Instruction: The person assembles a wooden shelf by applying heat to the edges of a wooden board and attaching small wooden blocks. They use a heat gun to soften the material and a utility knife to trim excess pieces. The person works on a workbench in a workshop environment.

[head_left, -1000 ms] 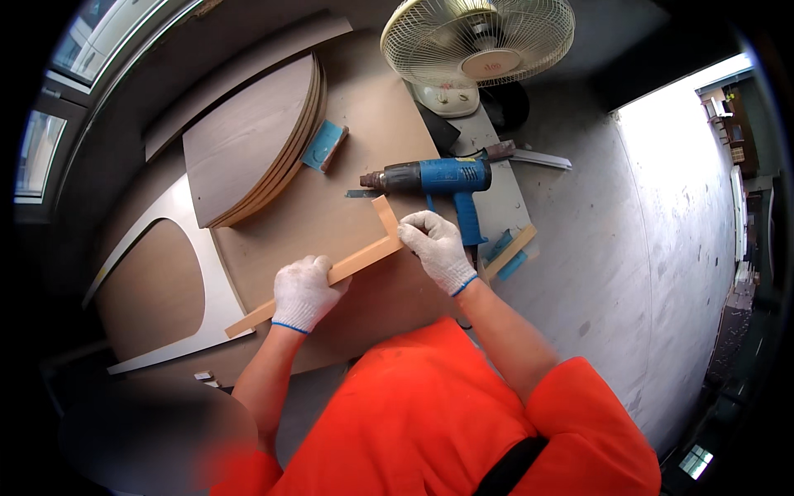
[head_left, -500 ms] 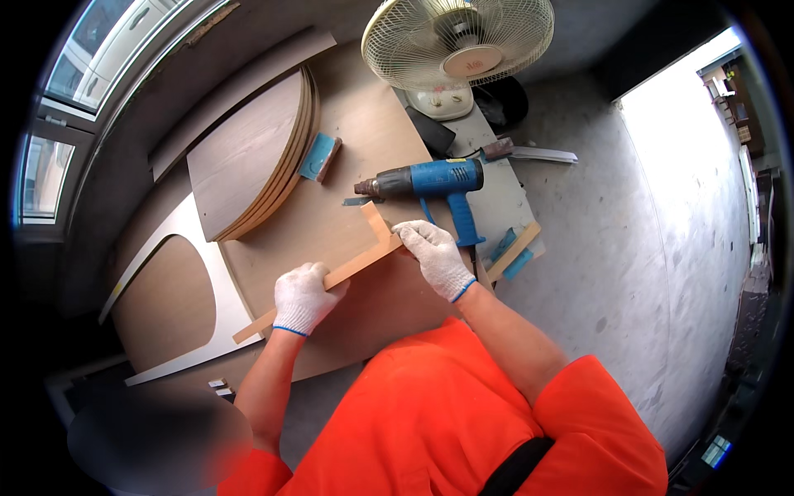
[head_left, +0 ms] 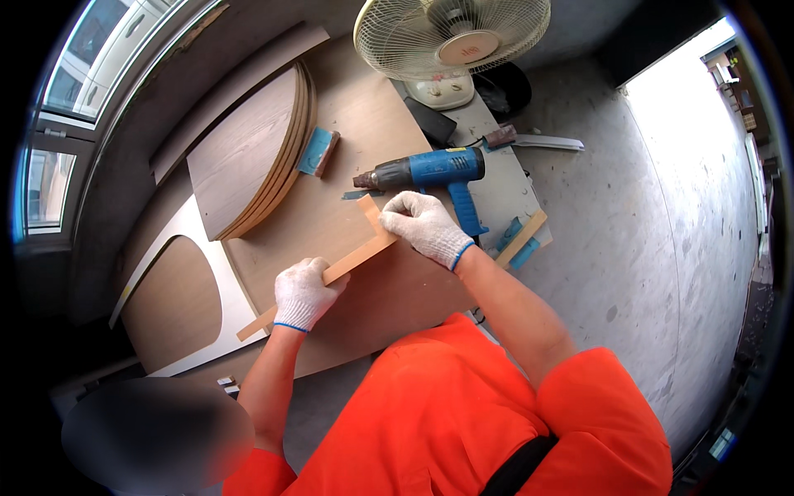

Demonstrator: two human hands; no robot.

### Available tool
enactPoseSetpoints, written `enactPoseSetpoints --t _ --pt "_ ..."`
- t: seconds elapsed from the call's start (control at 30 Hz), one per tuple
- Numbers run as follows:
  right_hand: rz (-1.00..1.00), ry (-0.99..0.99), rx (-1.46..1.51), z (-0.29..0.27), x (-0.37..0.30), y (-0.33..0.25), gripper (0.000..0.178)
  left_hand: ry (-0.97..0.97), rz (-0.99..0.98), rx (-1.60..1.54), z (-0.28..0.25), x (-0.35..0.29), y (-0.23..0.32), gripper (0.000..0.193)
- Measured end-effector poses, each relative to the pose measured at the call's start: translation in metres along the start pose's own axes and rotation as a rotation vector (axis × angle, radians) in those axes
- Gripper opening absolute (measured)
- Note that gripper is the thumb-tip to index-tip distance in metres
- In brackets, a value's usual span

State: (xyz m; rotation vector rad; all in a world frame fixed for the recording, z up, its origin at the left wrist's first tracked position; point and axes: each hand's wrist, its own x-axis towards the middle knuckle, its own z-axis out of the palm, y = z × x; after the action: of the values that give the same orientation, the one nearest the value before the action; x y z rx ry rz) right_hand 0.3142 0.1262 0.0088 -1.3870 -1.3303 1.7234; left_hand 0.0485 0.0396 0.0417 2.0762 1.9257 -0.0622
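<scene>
Barely anything's moved: both gloved hands still grip the wooden strip (head_left: 335,269) mid-table (head_left: 397,289), left hand (head_left: 304,293) closed around it, right hand (head_left: 422,225) pinching its bent end beside the blue heat gun (head_left: 430,172).

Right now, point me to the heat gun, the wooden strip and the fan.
heat gun (head_left: 434,169), head view, on the blue body.
wooden strip (head_left: 360,258), head view, on the bare stretch between the two gloved hands.
fan (head_left: 451,37), head view, on the grille near the hub.
</scene>
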Motion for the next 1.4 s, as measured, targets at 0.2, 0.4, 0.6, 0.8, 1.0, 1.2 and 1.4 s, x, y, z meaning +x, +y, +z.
enactPoseSetpoints --t 0.2,0.4,0.6,0.8,1.0,1.2,1.4 --pt "-0.073 0.021 0.004 0.006 -0.001 0.005 0.017 -0.004 0.002 -0.004 0.003 -0.001 -0.001 0.04" --pt "-0.107 0.051 -0.089 0.011 -0.003 0.016 0.023 -0.056 -0.03 0.005 0.0 0.001 -0.001 0.042" --pt "-0.069 0.092 -0.185 0.016 -0.006 0.008 0.034 -0.048 -0.024 0.03 0.0 0.002 -0.003 0.042" --pt "-0.058 0.21 -0.117 0.04 -0.021 0.019 0.05 -0.061 -0.048 0.019 -0.002 0.0 -0.001 0.044" --pt "-0.051 0.222 -0.245 0.043 -0.025 0.019 0.073 -0.079 -0.07 0.014 0.0 -0.002 -0.003 0.045" --pt "0.009 0.177 -0.262 0.027 -0.018 0.014 0.076 0.072 -0.06 0.028 0.003 -0.036 -0.052 0.05" --pt "-0.899 0.087 -1.041 0.053 -0.004 -0.042 0.085 0.119 -0.105 0.033 0.003 -0.1 -0.151 0.047"
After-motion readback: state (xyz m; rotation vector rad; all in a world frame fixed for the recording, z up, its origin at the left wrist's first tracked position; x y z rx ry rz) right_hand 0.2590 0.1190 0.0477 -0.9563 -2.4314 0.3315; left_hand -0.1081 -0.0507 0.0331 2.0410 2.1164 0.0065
